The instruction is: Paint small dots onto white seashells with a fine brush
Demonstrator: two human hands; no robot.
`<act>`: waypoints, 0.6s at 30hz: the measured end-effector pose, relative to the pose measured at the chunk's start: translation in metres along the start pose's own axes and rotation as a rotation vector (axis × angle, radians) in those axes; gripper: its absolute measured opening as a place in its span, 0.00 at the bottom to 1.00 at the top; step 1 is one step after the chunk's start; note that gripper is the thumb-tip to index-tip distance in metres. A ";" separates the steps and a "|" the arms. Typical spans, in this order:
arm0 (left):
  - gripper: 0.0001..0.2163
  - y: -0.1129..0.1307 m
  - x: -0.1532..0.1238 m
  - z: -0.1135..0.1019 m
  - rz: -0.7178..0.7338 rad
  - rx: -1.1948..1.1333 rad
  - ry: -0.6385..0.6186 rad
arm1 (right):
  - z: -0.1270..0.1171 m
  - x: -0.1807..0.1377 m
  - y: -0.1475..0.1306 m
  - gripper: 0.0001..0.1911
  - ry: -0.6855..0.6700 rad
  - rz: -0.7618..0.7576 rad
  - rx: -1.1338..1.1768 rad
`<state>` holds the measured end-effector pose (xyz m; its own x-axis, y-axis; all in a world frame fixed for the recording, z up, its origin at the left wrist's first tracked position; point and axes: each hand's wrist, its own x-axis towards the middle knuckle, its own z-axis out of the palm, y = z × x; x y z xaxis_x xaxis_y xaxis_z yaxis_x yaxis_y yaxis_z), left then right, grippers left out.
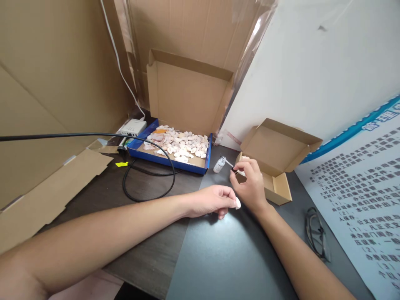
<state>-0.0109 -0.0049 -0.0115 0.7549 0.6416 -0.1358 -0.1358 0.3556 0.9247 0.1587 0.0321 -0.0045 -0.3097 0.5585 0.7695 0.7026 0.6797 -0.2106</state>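
Observation:
My left hand rests on the dark table, fingers pinched on a small white piece, like a fake nail. My right hand is just beside it, fingers closed on a thin applicator brush whose tip points toward a small clear bottle. The bottle stands upright on the table between the two boxes. A blue-rimmed tray box behind the bottle holds several pale nail-like pieces.
A small open cardboard box sits right of my right hand. A black cable loops on the table left of the tray; a white power strip lies behind. Cardboard walls stand around, a printed poster and glasses at right.

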 end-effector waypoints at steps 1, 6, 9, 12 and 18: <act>0.19 0.000 0.000 0.000 0.000 -0.002 -0.002 | 0.000 -0.001 0.000 0.11 0.004 -0.006 -0.002; 0.19 -0.001 0.000 0.000 0.000 -0.004 0.002 | -0.004 -0.002 0.001 0.11 0.042 -0.027 -0.033; 0.19 0.001 -0.001 0.001 -0.005 -0.007 0.001 | -0.006 -0.001 0.000 0.11 0.069 -0.022 -0.054; 0.19 0.002 -0.001 0.001 -0.015 0.001 0.002 | -0.006 0.001 0.000 0.11 0.078 -0.018 -0.067; 0.19 0.002 0.000 0.001 -0.021 -0.008 0.000 | -0.003 0.003 0.003 0.10 0.052 -0.013 -0.062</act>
<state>-0.0111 -0.0050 -0.0097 0.7576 0.6339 -0.1552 -0.1248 0.3741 0.9189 0.1617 0.0345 -0.0011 -0.2863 0.5235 0.8025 0.7378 0.6548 -0.1639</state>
